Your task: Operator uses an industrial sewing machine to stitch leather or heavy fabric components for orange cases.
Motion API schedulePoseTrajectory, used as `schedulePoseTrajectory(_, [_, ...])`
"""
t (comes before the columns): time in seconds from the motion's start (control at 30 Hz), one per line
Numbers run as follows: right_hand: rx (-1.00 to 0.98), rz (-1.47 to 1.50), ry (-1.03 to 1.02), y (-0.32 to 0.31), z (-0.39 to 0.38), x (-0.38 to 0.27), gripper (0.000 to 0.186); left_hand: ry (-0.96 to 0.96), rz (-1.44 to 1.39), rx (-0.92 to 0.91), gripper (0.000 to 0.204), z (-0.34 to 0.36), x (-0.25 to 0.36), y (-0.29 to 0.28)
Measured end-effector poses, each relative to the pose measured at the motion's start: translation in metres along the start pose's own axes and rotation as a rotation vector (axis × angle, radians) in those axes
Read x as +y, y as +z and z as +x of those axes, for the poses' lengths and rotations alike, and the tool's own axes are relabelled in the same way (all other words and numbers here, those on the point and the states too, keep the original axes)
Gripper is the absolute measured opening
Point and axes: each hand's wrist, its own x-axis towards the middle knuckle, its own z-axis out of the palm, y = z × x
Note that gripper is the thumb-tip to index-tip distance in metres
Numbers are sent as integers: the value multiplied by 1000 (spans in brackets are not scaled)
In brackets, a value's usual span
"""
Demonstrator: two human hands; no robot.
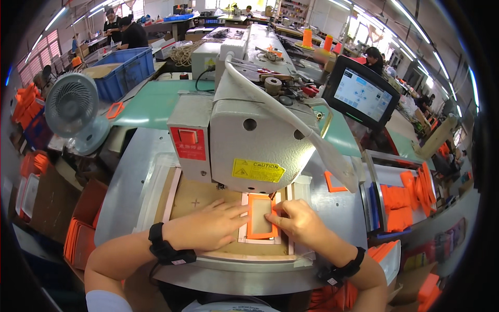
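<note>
An orange rectangular piece (251, 218) with a pale middle lies in a white-edged holder (242, 233) on a tan board (193, 207) beneath a grey machine head (248, 139). My left hand (208, 226) rests with fingers apart on the board, its fingertips at the piece's left side. My right hand (293, 221) has curled fingers gripping the piece's right edge, with the thumb pressed on it. The underside of the machine head, just above the piece, is mostly hidden.
A loose orange frame (337, 188) lies on the metal table (115, 203). A fan (73, 104) and blue bin (125, 83) stand left; a screen (360, 91) and tray of orange pieces (397, 208) are right. Other people (130, 35) are behind.
</note>
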Motion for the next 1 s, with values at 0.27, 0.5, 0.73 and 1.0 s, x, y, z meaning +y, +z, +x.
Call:
schedulePoseTrajectory(0.27, [0,-86,-118,-2,7,1,32,-34,83,95,47,12,3,5])
schedulePoseTrajectory(0.5, [-96,-86,12,-18,18,2,37,-33,38,229,38,20,1,9])
schedulePoseTrajectory(0.73, [-116,-168,119,-9,19,9,39,-66,20,170,44,24,-2,11])
schedulePoseTrajectory(1.0, [-350,-104,165,-29,28,1,69,-106,81,211,43,25,7,14])
